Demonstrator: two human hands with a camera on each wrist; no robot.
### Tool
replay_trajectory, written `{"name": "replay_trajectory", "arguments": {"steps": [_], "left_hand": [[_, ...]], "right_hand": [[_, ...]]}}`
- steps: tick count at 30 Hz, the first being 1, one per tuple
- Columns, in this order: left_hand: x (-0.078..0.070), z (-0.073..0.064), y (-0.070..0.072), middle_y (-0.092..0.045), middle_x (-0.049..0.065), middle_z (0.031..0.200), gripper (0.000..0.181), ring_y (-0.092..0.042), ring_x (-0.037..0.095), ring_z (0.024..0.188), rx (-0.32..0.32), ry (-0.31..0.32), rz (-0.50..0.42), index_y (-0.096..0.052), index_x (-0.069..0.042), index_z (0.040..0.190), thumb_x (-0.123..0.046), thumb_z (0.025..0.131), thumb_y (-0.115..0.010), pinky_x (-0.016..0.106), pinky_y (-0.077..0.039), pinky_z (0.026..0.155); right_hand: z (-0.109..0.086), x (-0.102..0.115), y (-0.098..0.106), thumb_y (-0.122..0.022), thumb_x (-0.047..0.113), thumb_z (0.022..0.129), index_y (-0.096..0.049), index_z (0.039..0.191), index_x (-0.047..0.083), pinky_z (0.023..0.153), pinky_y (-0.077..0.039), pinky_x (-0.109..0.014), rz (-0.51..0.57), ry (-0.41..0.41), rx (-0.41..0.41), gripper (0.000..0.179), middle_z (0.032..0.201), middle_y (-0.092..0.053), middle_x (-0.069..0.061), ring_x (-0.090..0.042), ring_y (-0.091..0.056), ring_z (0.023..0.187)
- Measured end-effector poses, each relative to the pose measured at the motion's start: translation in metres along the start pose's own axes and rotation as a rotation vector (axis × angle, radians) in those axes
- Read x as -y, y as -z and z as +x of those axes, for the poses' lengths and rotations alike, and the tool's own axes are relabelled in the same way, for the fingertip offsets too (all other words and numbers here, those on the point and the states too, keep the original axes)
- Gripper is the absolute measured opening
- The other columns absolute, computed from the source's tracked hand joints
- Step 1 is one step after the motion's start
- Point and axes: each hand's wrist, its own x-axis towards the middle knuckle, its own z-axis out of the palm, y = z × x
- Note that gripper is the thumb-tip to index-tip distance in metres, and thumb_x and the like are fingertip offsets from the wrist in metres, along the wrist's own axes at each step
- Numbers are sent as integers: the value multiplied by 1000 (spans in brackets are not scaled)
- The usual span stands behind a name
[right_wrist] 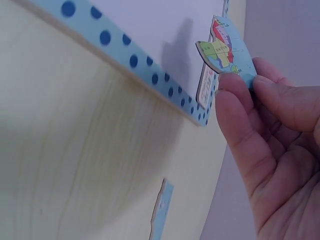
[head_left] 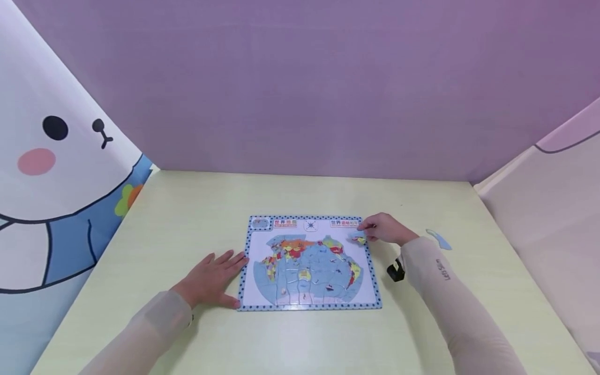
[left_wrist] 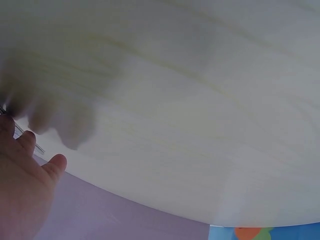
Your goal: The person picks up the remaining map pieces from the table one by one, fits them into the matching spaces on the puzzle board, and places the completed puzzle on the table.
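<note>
A world-map puzzle board [head_left: 309,307] with a blue dotted border lies on the table, most of its map pieces fitted. My left hand [head_left: 213,278] is spread flat, its fingertips touching the board's left edge; the left wrist view catches part of that hand [left_wrist: 27,175]. At the board's upper right, my right hand [head_left: 386,228] pinches a puzzle piece [right_wrist: 227,47] between thumb and fingers. Blue with red, yellow and green land, this piece is held tilted above the board. White backing shows around the fitted pieces.
One loose blue puzzle piece [head_left: 439,239] lies on the table [head_left: 201,208] to the right of the board, beyond the right forearm. A purple wall panel [head_left: 300,104] stands behind the table, and a cartoon-printed panel [head_left: 70,198] stands at the left.
</note>
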Motion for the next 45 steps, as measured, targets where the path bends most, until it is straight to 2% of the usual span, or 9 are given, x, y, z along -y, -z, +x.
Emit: {"name": "replay_trajectory", "arguments": {"steps": [9,19,24,33,41,45], "left_hand": [[2,0,-2,-31,11,154,100,-22,38,142,-8,1,13,-33,-8,149,-63,73,-70,63,-19,109],[1,1,-4,-32,12,153,100,-23,38,141,-30,-23,43,-34,-7,148,-64,74,-68,62,-21,108],[0,2,-2,-31,10,154,100,-22,36,142,-8,-4,45,-32,-9,150,-65,75,-67,62,-20,109],[-2,3,-1,-31,9,154,99,-20,36,143,10,19,38,-32,-9,150,-61,74,-70,62,-18,110],[-3,2,-2,-31,10,154,98,-21,36,142,16,19,59,-32,-8,149,-60,75,-70,61,-20,109],[-3,3,-1,-31,10,154,97,-22,35,142,9,11,72,-32,-7,149,-60,76,-69,61,-20,109]], "right_hand": [[13,12,-9,-53,-4,94,-69,108,-4,78,-52,-32,-4,-17,13,21,104,-65,-15,-21,-59,85],[26,26,-22,-53,-2,95,-70,108,-1,77,-49,-29,-10,-14,42,21,109,-64,-14,-22,-57,89],[30,35,-25,-54,-1,95,-70,109,0,79,-52,-31,2,-10,48,21,114,-64,-15,-21,-58,88],[29,51,-33,-53,-4,95,-68,107,-4,76,-53,-31,-24,96,97,20,100,-67,-13,-19,-59,78],[38,62,-49,-55,1,96,-71,106,3,83,-50,-34,-95,53,111,19,109,-66,-9,-23,-57,92],[40,68,-53,-56,2,96,-71,106,5,82,-50,-33,-89,35,122,19,111,-65,-8,-23,-56,95]]}}
